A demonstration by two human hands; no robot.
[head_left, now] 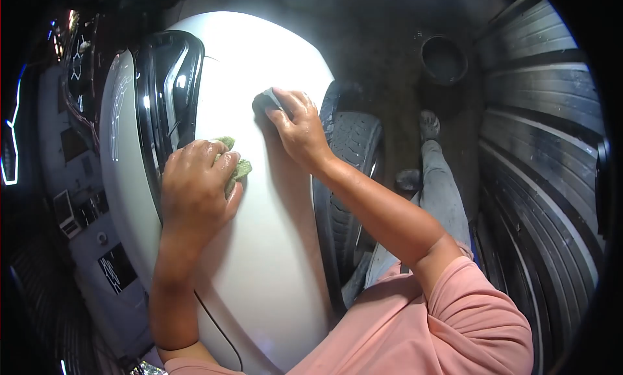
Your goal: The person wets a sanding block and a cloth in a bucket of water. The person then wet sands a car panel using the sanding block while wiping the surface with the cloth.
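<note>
Wet-looking fingers of my left hand (200, 180) are wrapped round a green cloth (241, 170), on the white car panel (259, 226) beside the dark headlight (183, 76). Farther up and to the right, my right hand (300, 125) pinches a small grey-white item (269, 99) against the same panel. What that item is I cannot make out, as it is small and partly under the fingers.
A tyre (354, 180) stands right of the panel, under my right forearm. On the dark floor are a round bucket (444, 59) and my shoe (429, 124). A ribbed metal wall (545, 115) runs along the right side.
</note>
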